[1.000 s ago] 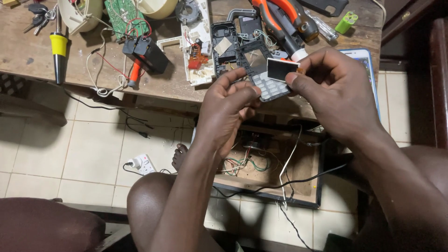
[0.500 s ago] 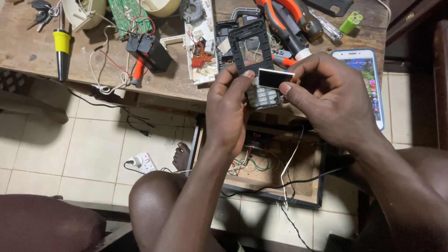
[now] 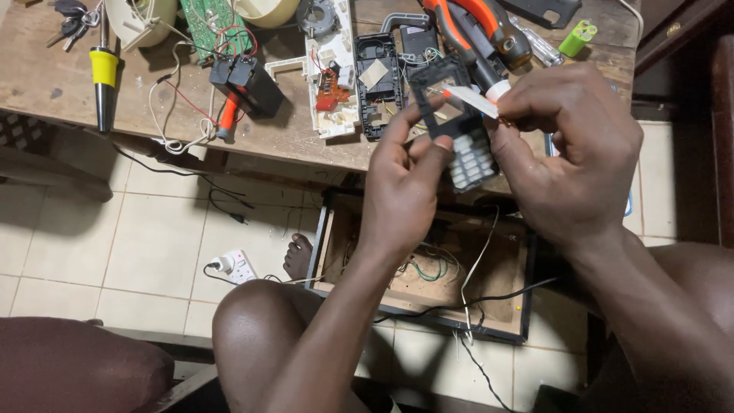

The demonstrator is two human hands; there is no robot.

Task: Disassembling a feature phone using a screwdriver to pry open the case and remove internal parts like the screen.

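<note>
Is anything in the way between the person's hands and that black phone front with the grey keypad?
Nothing visible. The left hand already grips the black phone front frame with the grey keypad from its left side, and the right hand pinches a small flat white rectangular piece that lies across the frame's open window.

Soft, even indoor light, mild shadows below, sharp focus, no glare.

A small flat phone screen, white and thin, is pinched in the right hand just above the gray keypad. A bigger phone screen with a blue edge peeks out behind that hand on the tabletop.
</note>
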